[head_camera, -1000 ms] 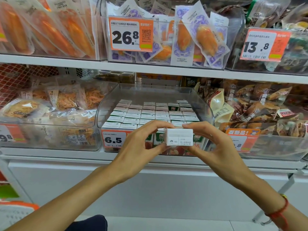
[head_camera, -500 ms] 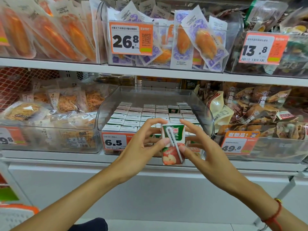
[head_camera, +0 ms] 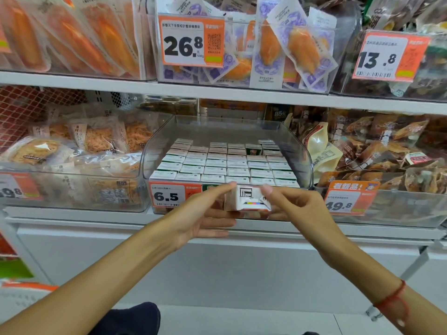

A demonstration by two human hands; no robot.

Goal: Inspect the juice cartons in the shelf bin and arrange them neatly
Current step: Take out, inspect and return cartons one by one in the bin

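Both hands hold one juice carton (head_camera: pixel 249 199) in front of the clear shelf bin (head_camera: pixel 301 153), just below its front edge. Left hand (head_camera: pixel 196 218): thumb on carton's top left, other fingers straight & under/behind it. Right hand (head_camera: pixel 297 209): thumb tip on carton's top right, fingers curled round its right side. Carton tipped so its white folded end w/ colour strip faces camera. Bin packed w/ rows of cartons (head_camera: pixel 225 165), tops up; one green-faced carton (head_camera: pixel 253 149) near back stands out. Orange 6.5 price tag (head_camera: pixel 169 195) on bin front, left of hands
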